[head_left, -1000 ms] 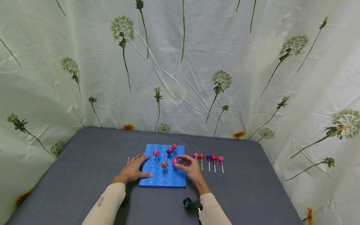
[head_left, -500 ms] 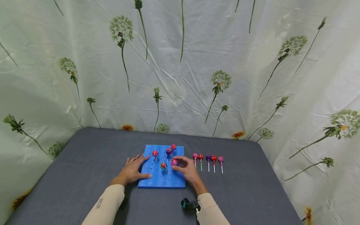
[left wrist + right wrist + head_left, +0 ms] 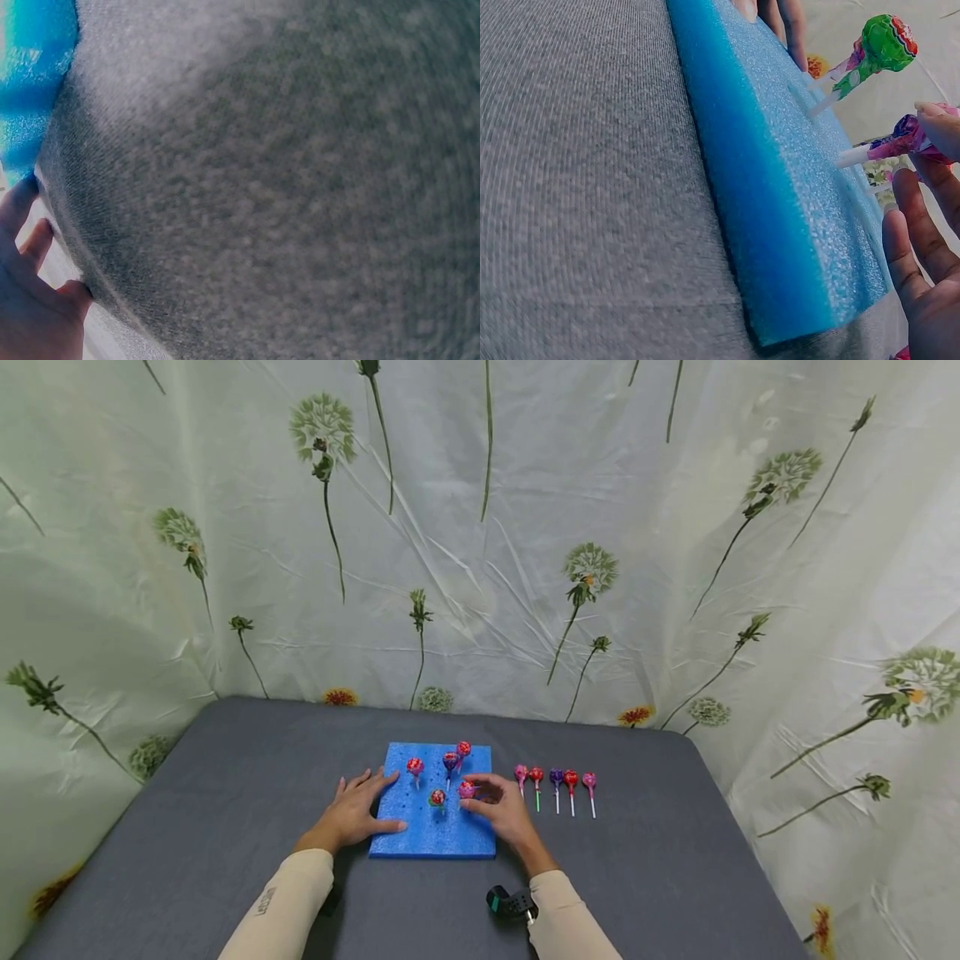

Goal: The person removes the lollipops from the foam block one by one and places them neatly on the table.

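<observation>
A blue foam board (image 3: 450, 845) lies on the grey table with several wrapped lollipops standing upright in it. My right hand (image 3: 507, 812) pinches a pink lollipop (image 3: 467, 790) by its head between thumb and finger; in the right wrist view its white stick (image 3: 853, 157) meets the board's surface. Just left of it stands a green lollipop (image 3: 885, 46). Farther back are a red one (image 3: 415, 766), a purple one (image 3: 450, 761) and another red-topped one (image 3: 464, 748). Fingers spread, my left hand (image 3: 351, 814) rests on the board's left edge.
To the right of the board a row of several lollipops (image 3: 557, 777) lies on the grey table (image 3: 645, 860), sticks toward me. A black strap (image 3: 510, 903) sits by the right wrist. A white curtain with dandelion prints (image 3: 480, 568) hangs behind the table.
The right hand stays at the pink lollipop, with only a slight shift of its fingers. The left hand holds its place on the board. The head view moves slightly.
</observation>
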### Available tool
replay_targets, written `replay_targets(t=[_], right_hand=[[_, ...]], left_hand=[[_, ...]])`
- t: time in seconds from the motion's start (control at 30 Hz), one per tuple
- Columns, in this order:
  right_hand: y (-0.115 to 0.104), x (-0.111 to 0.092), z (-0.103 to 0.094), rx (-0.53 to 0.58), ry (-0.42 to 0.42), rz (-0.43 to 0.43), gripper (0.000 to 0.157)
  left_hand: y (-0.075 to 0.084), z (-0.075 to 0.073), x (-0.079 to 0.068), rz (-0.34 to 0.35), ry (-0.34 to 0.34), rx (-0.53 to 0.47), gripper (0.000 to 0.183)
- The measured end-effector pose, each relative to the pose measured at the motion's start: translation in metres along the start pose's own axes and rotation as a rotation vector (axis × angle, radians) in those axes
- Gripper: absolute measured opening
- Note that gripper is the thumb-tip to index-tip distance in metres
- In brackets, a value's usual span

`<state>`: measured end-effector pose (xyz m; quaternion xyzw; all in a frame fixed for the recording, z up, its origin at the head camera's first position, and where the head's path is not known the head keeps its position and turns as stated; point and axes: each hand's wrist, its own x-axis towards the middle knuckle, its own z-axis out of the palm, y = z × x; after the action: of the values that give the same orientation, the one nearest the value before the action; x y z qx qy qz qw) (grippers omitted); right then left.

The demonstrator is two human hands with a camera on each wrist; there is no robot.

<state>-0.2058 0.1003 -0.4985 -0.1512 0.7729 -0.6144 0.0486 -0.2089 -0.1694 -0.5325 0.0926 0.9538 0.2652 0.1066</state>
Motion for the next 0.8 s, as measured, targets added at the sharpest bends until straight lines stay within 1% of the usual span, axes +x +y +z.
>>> replay_targets(t=[0.23, 0.47, 0.67, 0.8], right_hand=[[-0.007, -0.001, -0.005, -0.022, 0.007, -0.002, 0.032], [-0.015, -0.006, -0.010, -0.049, 0.019, 0.006, 0.030], [-0.021, -0.010, -0.016, -0.066, 0.060, -0.010, 0.030], [-0.020, -0.014, -0.025, -0.072, 0.083, 0.002, 0.028]], left_hand=[[0.002, -0.004, 0.003, 0.009, 0.001, 0.003, 0.097], [0.004, -0.002, 0.005, -0.001, -0.016, 0.012, 0.098], [0.003, 0.000, 0.003, 0.006, -0.009, -0.007, 0.098], [0.001, 0.003, 0.003, -0.003, 0.000, -0.008, 0.099]])
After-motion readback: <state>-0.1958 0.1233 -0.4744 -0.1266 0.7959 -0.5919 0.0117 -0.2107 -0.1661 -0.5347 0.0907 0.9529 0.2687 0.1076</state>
